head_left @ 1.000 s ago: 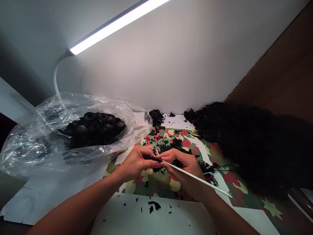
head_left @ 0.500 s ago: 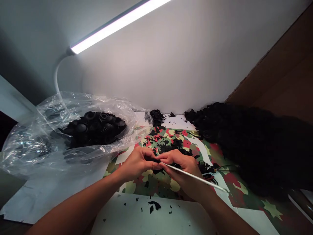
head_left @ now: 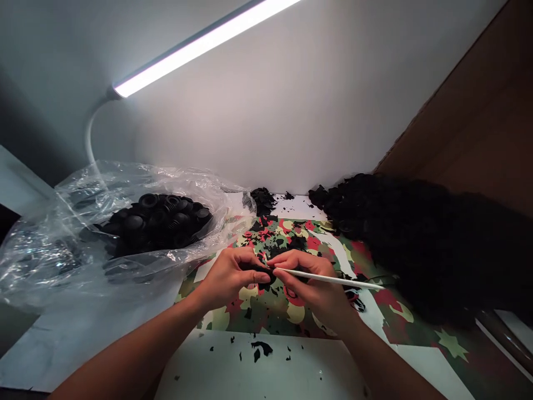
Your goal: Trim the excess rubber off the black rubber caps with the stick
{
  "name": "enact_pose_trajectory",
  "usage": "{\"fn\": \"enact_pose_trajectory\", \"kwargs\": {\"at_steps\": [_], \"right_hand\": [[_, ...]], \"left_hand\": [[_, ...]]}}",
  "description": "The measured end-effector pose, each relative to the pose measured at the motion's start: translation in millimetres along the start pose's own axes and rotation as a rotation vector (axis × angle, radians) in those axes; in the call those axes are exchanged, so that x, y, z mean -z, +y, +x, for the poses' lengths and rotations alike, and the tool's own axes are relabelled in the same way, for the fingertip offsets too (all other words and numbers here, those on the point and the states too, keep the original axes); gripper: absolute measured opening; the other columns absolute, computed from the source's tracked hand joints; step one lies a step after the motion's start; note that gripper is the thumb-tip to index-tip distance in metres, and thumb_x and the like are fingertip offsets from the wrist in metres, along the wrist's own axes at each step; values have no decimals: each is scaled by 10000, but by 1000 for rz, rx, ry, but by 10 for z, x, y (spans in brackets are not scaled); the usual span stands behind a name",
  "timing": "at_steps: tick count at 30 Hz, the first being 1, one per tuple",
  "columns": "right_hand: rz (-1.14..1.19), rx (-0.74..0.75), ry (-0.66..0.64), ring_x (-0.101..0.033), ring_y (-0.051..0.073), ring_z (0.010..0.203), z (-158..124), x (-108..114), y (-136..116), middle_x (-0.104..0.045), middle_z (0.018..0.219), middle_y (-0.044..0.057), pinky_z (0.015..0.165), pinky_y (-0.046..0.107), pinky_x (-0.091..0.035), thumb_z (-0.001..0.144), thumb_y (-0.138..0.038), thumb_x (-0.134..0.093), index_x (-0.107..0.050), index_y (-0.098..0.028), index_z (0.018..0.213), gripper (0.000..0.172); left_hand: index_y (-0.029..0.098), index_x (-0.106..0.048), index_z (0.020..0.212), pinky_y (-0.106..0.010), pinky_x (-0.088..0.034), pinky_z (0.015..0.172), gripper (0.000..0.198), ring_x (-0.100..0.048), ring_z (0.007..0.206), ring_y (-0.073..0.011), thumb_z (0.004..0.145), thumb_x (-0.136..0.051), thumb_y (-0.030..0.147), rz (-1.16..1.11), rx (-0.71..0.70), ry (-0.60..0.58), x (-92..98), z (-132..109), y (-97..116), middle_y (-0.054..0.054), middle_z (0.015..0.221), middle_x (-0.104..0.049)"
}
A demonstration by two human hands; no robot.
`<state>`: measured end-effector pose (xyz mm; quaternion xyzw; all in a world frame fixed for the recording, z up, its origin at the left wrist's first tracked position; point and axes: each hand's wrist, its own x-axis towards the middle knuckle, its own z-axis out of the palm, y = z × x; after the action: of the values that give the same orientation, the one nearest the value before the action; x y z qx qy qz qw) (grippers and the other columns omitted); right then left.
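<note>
Between the thumb and fingers of my left hand (head_left: 234, 276) is a small black rubber-looking part (head_left: 263, 270), mostly hidden by the fingers. My right hand (head_left: 313, 278) pinches a thin white stick (head_left: 333, 278) near its left end, and its tip meets the black part. The stick's far end points right, past my wrist. Both hands are close together above a patterned sheet (head_left: 266, 318) in green, red and yellow. Black scraps (head_left: 297, 243) lie on the sheet just beyond my fingers.
On the left, a clear plastic bag (head_left: 70, 255) holds many round black ribbed parts (head_left: 156, 219). A large black heap (head_left: 400, 233) fills the right side, near a brown cardboard panel (head_left: 470, 105). A lit lamp (head_left: 204, 47) hangs above. More scraps (head_left: 261, 350) lie on the white surface in front.
The white stick has swung from a downward slant toward nearly level as my right hand turned. My left hand still holds the black part. The view has shifted slightly.
</note>
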<state>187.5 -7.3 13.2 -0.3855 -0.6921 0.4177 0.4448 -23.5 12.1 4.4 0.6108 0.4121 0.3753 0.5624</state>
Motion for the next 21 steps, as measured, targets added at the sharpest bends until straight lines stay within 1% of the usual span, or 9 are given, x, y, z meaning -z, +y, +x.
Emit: {"fn": "enact_pose_trajectory", "kwargs": {"at_steps": [3,8,15,19,21], "right_hand": [[-17,26,-28,-736,198,874,-17,-32,-8,-782,999,58,762,304,-559,929,-259,-680,-711,-210,788,153],[-131,86,-13,-735,195,874,-22,-38,7,-791,979,42,775,302,-552,913,-236,-688,-715,-219,792,126],[-193,116,-7,-724,183,857,-44,-42,54,-794,979,20,754,293,-541,932,-236,-669,-699,-231,778,158],[-283,297,44,-702,184,831,-55,-121,78,-789,960,23,812,329,-526,956,-207,-623,-693,-237,843,137],[-332,352,80,-697,186,816,-50,-156,90,-786,937,27,839,349,-520,966,-175,-591,-688,-237,880,144]], "left_hand": [[153,-788,690,-247,-394,586,139,-525,602,-120,712,-839,280,48,-19,13,1,4,5,5,640,-594],[151,-768,660,-250,-393,593,174,-535,606,-123,720,-839,298,68,-9,6,-4,-12,13,5,636,-595],[152,-764,653,-253,-390,609,163,-537,627,-128,719,-838,282,82,8,13,-13,-5,29,2,631,-615],[151,-757,648,-249,-386,601,186,-542,629,-127,734,-829,300,84,21,17,-28,-21,35,1,628,-621],[152,-759,657,-250,-400,611,180,-556,637,-130,739,-825,298,73,19,18,-32,-33,33,-2,640,-630]]}}
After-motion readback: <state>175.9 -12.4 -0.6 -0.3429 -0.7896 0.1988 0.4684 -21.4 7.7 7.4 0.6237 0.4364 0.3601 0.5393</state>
